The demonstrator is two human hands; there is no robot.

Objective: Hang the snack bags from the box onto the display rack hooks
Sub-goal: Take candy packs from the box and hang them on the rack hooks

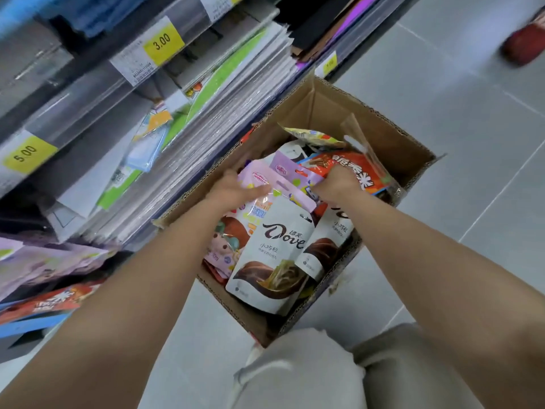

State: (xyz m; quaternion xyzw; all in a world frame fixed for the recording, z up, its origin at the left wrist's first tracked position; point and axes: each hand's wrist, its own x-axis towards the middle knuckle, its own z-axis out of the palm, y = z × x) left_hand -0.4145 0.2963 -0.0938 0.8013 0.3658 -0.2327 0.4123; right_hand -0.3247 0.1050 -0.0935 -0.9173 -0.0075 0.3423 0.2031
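Both hands reach into the open cardboard box [383, 134] on the floor; the left hand [233, 188] lies on a lilac snack bag [283, 184], the right hand [336, 180] digs beside an orange bag [348, 163], and a white Dove pouch [277, 255] leans at the box's near side, beside shelves with yellow price tags [162, 41]

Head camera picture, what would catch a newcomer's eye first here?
Probably the open cardboard box on the floor, crammed with bright snack bags, with the white Dove bag on top nearest the camera. Next, both bare arms reaching in: the left hand on a lilac bag, the right hand on an orange bag. On the left, yellow price tags line the shelves.
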